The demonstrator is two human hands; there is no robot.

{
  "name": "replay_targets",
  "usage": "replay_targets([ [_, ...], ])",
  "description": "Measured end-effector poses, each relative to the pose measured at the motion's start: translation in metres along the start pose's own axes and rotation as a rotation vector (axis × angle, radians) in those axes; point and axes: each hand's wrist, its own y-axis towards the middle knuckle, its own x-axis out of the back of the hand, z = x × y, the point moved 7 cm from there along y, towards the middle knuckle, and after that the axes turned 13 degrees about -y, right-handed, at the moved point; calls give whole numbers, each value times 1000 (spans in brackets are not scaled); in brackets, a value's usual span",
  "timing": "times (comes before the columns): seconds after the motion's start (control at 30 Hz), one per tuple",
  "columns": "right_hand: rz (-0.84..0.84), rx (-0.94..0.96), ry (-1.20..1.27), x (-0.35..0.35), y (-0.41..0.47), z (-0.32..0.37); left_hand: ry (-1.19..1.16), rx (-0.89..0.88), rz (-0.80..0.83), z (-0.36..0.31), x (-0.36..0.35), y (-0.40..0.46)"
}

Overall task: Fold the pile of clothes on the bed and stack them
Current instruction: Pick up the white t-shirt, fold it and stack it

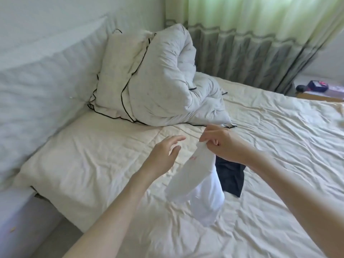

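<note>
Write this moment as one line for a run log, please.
stage: picking up | right hand: pinches white garment, lifted | left hand: open, reaching | dark garment: on bed, unfolded

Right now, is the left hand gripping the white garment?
No, the left hand hangs open beside the white garment, which only the right hand pinches.

Both forearms bare to frame edge, no sleeves; hands: left hand (pixel 161 155), right hand (pixel 222 143) ungloved.

Bare sheet (pixel 104 164) lies left of the hands (bunched duvet (pixel 167 86) blocks the head end).
</note>
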Motion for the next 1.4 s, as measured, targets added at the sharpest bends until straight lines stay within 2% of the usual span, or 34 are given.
replay_targets([
  [0.1, 14, 77, -2, 51, -6, 56, 61, -56, 91, -46, 7, -21],
  [0.2, 44, 158, -45, 89, -13, 107, -171, -96, 164, -84, 17, -46],
  [0.3, 21, 231, -95, 120, -20, 148, -373, -129, 91, -112, 43, -67],
  [0.5, -36, 247, -176, 157, -37, 181, -270, -213, -103, -136, 82, -104],
  [0.6, -72, 225, -212, 167, -42, 183, -250, -255, 24, -141, 85, -124],
  [0.67, -89, 229, -219, 169, -43, 187, -259, -202, 123, -137, 83, -135],
  [0.8, -133, 270, -262, 166, -42, 195, -73, -31, 221, -113, 82, -149],
  [0.93, -181, 275, -346, 169, -37, 180, 300, 121, 186, -79, 104, -161],
  [1.0, -189, 247, -390, 169, -33, 165, 611, 43, 125, -80, 120, -161],
  [1.03, -172, 232, -416, 166, -30, 158, 688, -4, 93, -84, 125, -160],
  [1.1, -108, 214, -456, 156, -24, 148, 709, -53, 1, -90, 138, -154],
  [1.17, -78, 190, -450, 148, -17, 142, 743, -75, -172, -98, 155, -147],
  [1.23, -143, 146, -435, 149, -9, 138, 864, -84, -311, -105, 166, -139],
  [1.33, -287, 84, -484, 153, 3, 139, 922, 23, -351, -106, 173, -125],
  [1.4, -271, 27, -633, 143, 12, 140, 1003, 53, -354, -107, 171, -115],
])
